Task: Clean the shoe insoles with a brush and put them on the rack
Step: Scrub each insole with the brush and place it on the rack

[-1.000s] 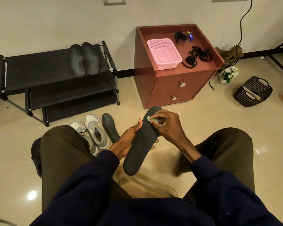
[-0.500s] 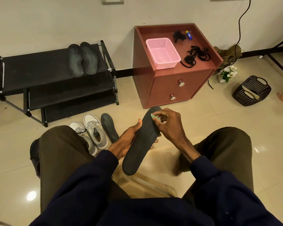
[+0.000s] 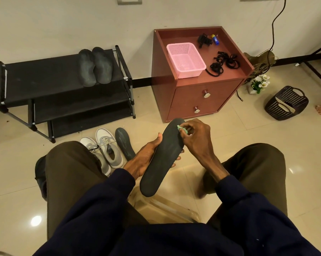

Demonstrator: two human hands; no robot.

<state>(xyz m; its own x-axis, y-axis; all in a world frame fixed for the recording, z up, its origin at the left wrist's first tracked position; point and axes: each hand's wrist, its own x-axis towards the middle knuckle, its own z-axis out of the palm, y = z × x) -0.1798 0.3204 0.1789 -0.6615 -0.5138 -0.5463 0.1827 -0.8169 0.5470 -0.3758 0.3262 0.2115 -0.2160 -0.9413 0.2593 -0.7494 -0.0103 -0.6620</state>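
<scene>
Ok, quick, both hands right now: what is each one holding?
Left hand: holds the dark insole from underneath, thumb on its edge.
Right hand: pinches a small green brush against the insole's upper end.

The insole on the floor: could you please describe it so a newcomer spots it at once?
In front of the black shoe rack stands a pair of grey-and-white sneakers. The dark insole lies flat just right of them. Unlike the two insoles atop the rack and the held insole, it rests on bare tiles.
</scene>
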